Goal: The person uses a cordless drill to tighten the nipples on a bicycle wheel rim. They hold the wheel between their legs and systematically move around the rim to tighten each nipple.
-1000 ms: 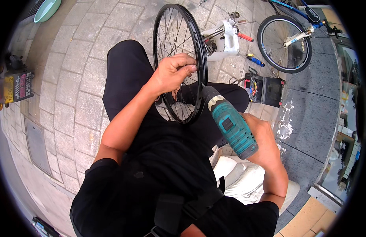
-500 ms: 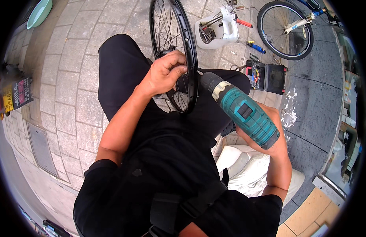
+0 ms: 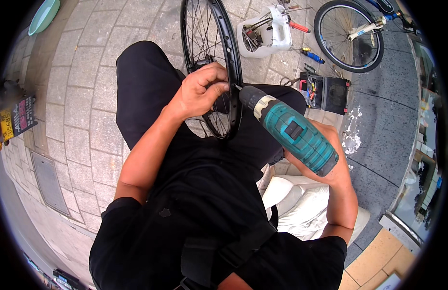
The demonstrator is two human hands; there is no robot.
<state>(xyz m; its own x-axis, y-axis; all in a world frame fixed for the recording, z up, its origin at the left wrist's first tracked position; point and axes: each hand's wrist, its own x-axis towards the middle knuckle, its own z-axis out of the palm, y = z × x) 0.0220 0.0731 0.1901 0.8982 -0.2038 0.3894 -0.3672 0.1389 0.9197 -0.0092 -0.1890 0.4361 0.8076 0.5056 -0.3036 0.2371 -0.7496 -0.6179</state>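
A black bicycle wheel (image 3: pixel 232 60) without a tyre stands upright between my knees, its rim running away from me. At the rim's inner left side, my left hand (image 3: pixel 200 92) is closed, thumb and forefinger pinching a spoke; the fingers cover the exact contact. My right hand (image 3: pixel 324 130) is wrapped round the grip of a teal and black cordless drill (image 3: pixel 301 137), the grip hidden under its body. The drill points left, and its thin bit (image 3: pixel 237 87) meets the rim's outer face across from my left fingertips.
Beyond the wheel stands a cut white plastic jug (image 3: pixel 277 41) holding tools and metal parts. A blue screwdriver (image 3: pixel 313 56) and an open toolbox (image 3: pixel 325 94) lie to the right, near another bicycle's wheel (image 3: pixel 349 36). White sacking (image 3: pixel 301 208) lies by my right side.
The drill and my right hand have moved left and slightly away from me, bringing the bit to the rim. My left hand keeps its pinch at the rim.
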